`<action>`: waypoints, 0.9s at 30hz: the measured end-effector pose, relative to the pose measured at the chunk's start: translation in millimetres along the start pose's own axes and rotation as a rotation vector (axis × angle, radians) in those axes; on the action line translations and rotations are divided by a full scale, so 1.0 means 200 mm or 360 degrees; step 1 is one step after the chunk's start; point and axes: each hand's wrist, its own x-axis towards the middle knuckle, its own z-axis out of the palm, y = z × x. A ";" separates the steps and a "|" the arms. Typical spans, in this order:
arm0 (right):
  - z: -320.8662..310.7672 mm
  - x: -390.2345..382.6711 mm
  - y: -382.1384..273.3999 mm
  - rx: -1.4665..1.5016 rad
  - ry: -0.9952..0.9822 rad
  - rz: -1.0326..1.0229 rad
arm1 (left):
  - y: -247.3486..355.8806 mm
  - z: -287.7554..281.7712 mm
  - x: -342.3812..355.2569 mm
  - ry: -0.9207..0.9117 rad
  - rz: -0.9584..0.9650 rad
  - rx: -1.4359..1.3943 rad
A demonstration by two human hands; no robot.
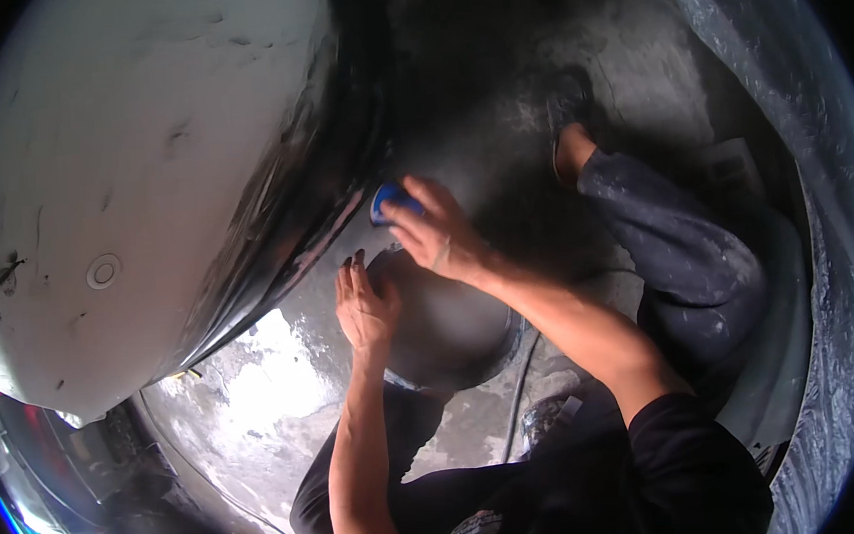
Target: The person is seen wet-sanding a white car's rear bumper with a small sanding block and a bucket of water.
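My right hand [434, 231] grips a small rounded blue object [389, 204] just beside the dark lower edge of a large pale curved panel [136, 139], which has black smudges and a small ring. Below and left of it, my left hand [365, 307] has its fingers stretched upward along the left rim of a round, dark grey, dusty object [451, 320]; whether it bears on that rim is hard to tell. The round object lies between my legs under both forearms.
My bent leg in dusty trousers [687, 257] ends in a dark shoe [568, 95] at upper right. Translucent sheeting [816, 236] curves along the right. A dark cord [518, 400] crosses the mottled concrete floor [265, 380]. Glossy dark and red bodywork [52, 467] stands at lower left.
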 end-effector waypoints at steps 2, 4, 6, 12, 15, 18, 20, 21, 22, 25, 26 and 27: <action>-0.08 0.03 0.03 -0.0034 0.0055 0.0315 | -0.01 -0.03 -0.01 0.0152 0.0169 -0.0032; -0.19 0.03 0.10 0.0115 0.0143 0.0407 | -0.02 -0.01 -0.01 0.0165 0.0416 0.0116; -0.23 -0.01 0.16 0.0101 0.0271 0.0449 | 0.07 0.01 0.03 0.0116 0.0678 0.0277; -0.22 -0.16 0.12 0.0209 0.0260 0.0690 | 0.44 0.03 0.55 0.0122 0.0872 0.0270; -0.21 -0.17 0.16 0.0140 0.0305 0.0669 | 0.54 0.11 0.66 -0.0060 0.0914 0.0801; -0.23 -0.14 0.17 0.0085 0.0320 0.0620 | 0.46 0.09 0.54 -0.0212 0.1058 0.0575; -0.20 -0.05 0.13 0.0163 0.0214 0.0654 | 0.27 0.03 0.35 -0.0213 0.1112 0.0317; -0.17 0.02 0.12 0.0267 0.0190 0.0560 | 0.18 -0.01 0.21 -0.0160 0.1059 0.0287; -0.13 0.10 0.10 0.0316 0.0207 0.0578 | 0.07 -0.05 0.10 -0.0118 0.0893 0.0320; 0.04 0.25 0.02 0.0307 0.0349 0.0612 | -0.06 -0.06 -0.12 -0.0095 0.0238 0.0075; 0.10 0.27 -0.01 0.0247 0.0490 0.0625 | -0.07 -0.07 -0.16 -0.0101 -0.0236 -0.0197; 0.14 0.21 -0.07 0.0065 0.0458 0.0575 | -0.07 -0.05 -0.18 -0.0087 -0.0256 -0.0202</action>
